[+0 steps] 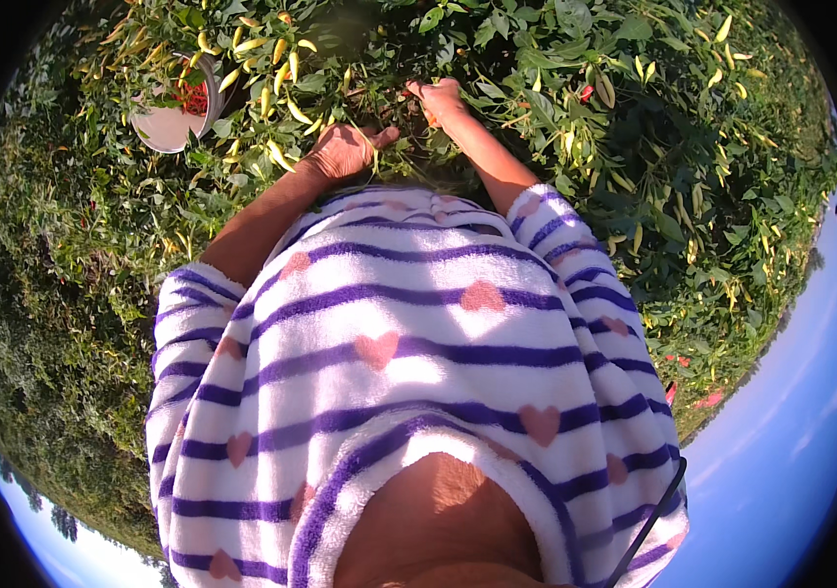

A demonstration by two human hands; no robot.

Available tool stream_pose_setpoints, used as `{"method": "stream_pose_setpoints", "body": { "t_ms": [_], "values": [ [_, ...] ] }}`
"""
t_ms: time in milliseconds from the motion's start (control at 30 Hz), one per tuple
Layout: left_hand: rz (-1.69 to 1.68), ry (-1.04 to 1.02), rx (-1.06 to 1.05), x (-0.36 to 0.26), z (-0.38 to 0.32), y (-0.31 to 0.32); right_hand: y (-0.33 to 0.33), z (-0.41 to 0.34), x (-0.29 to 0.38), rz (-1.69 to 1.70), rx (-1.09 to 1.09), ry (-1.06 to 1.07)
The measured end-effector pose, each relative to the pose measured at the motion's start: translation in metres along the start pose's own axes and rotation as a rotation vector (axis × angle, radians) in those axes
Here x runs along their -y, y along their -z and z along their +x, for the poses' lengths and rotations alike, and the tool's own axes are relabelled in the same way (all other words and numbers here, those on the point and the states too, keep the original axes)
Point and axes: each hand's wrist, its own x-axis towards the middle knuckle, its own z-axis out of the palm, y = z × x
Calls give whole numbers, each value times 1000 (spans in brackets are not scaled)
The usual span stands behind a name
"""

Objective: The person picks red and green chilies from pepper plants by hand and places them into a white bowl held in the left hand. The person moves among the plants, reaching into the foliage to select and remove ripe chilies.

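Among chili pepper plants, my left hand is low in the foliage with its thumb pointing right. A thin green stem crosses it by the thumb. Leaves and the hand itself hide its fingers, so its grip cannot be made out. Farther forward and to the right, my right hand is curled, with a small orange-red chili pepper showing under the palm. A bit of red shows at its fingertips. Pale yellow chili peppers hang in a cluster just beyond my left hand.
A white bucket leans among the plants at the left, with red chili peppers inside. More pepper plants laden with pale fruit crowd the right side. One red pepper shows there. Dense foliage surrounds both forearms.
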Motion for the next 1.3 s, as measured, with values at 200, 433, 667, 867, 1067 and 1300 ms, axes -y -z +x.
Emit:
{"method": "stream_pose_setpoints", "body": {
  "t_ms": [200,433,667,867,1067,1300],
  "values": [
    [174,-25,16,1,1,-9,12,-3,-10,277,198,-238],
    [213,65,53,5,13,-16,22,-26,-16,336,64,-179],
    [205,3,77,1,10,-11,43,-33,-34,289,218,43],
    [80,126,221,-11,4,7,70,-73,-22,-422,214,154],
    [210,9,48,-16,-3,11,46,-150,26,-266,604,612],
    [115,59,193,-7,1,13,55,-41,40,970,-97,-238]
  ]
}}
